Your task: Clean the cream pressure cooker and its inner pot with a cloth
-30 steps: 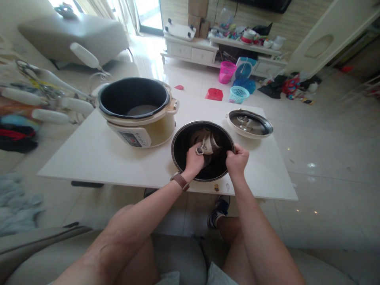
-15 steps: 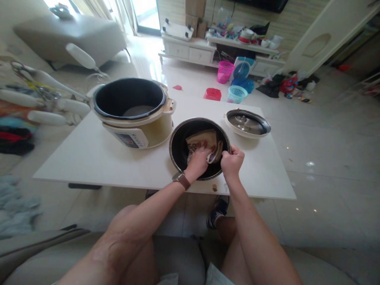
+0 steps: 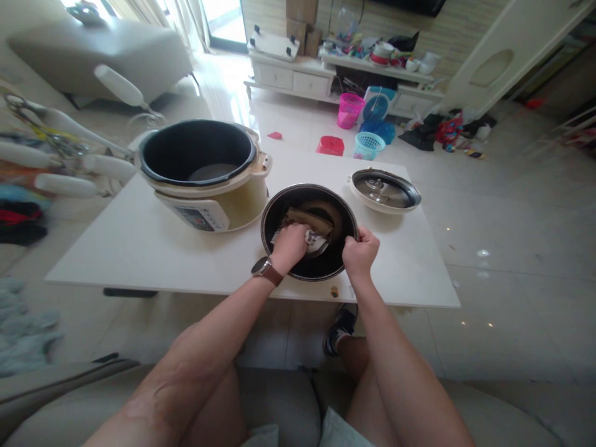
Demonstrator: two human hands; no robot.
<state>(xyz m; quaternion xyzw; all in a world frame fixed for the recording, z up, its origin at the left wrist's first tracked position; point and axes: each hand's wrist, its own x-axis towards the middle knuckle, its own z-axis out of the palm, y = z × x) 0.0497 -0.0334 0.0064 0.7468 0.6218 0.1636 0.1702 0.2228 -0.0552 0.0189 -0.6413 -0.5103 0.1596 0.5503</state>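
A dark round inner pot (image 3: pixel 326 268) stands on the white table in front of me, its opening tilted towards me. My left hand (image 3: pixel 291 243), with a watch on the wrist, reaches inside and is closed on a bunched tan and patterned cloth (image 3: pixel 310 222) that lies against the pot's inner wall. My right hand (image 3: pixel 361 249) grips the pot's rim on the right side, fingers wrapped over the edge. Left of the pot is an open electric pressure cooker (image 3: pixel 205 180) with a front control panel. Its round lid (image 3: pixel 385 191) lies underside up to the right.
The white table (image 3: pixel 139 257) bears all of these. A small brown item (image 3: pixel 334 291) lies by its front edge. White-handled utensils (image 3: pixel 118 85) stick out at the left. Beyond the table are a red stool (image 3: pixel 330 146), a light-blue basket (image 3: pixel 369 146) and a pink basket (image 3: pixel 350 110) on the floor.
My left hand has moved left inside the pot, and the cloth has bunched up and shifted with it. My right hand keeps its hold on the rim.
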